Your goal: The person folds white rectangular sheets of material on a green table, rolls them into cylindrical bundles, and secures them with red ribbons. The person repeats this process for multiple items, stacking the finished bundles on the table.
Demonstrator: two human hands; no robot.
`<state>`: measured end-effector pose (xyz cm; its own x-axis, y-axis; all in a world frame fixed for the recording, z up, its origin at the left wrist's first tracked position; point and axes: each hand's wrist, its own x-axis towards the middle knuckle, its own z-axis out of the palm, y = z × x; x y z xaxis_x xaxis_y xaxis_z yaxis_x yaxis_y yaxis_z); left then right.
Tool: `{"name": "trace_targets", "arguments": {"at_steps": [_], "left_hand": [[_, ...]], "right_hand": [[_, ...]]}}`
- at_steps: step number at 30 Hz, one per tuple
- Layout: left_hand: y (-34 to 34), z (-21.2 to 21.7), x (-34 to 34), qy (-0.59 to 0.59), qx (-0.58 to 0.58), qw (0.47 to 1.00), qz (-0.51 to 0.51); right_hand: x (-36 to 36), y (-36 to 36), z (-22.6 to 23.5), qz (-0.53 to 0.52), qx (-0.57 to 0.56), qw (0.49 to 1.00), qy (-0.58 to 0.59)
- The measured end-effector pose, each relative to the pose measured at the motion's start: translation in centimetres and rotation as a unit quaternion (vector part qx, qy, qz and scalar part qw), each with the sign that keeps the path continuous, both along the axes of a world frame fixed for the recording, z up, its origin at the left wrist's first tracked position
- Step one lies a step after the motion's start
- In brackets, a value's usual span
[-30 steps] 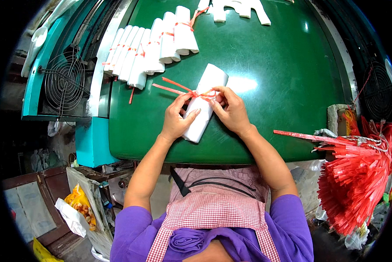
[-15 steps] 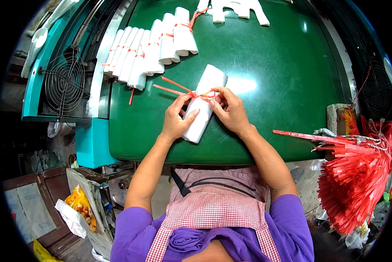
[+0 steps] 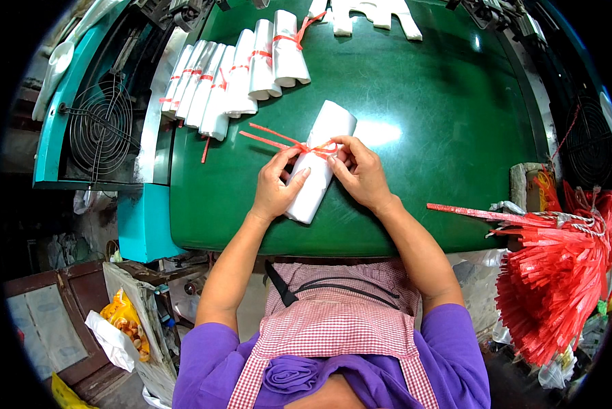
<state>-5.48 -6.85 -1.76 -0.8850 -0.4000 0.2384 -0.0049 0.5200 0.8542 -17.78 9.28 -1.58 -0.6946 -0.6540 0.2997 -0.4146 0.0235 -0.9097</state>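
Green tabletop point(image 3: 442, 170) bears a white roll point(image 3: 314, 180) between the fingers point(image 3: 284, 159).

Location consistent with a small workshop: green-topped bench point(image 3: 428, 102) bearing tied white rolls point(image 3: 262, 65) at far left, wire fan guard point(image 3: 103, 129) in teal frame point(image 3: 51, 140) at left, bundled red strips point(image 3: 554, 286) at right.

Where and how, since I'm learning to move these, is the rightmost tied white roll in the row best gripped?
Probably by the near half of the rightmost white roll, below the red tie, coming from the right. The neighbouring roll crowds its left, while green tabletop borders its right; the tie's loose ends stick out beyond the knot, away from that plain, cylindrical half.
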Motion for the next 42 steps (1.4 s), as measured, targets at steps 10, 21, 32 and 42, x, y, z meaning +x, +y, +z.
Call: {"name": "trace_targets", "arguments": {"at_steps": [10, 21, 32, 42], "left_hand": [[0.1, 0.14, 0.01, -0.003, 0.017, 1.0, 0.003], [0.18, 0.27, -0.06, 0.006, 0.024, 1.0, 0.003], [0.19, 0.18, -0.03, 0.005, 0.03, 1.0, 0.006], [0.19, 0.34, -0.07, 0.003, 0.038, 0.999, 0.0]], "right_hand": [[-0.05, 0.04, 0.07, 0.005, -0.001, 1.0, -0.004], [0.01, 0.02, 0.38, 0.006, -0.008, 1.0, 0.012], [-0.02, -0.02, 0.14, 0.004, -0.008, 1.0, 0.016], [-0.08, 0.04, 0.18, 0.003, 0.005, 1.0, 0.001]]}}
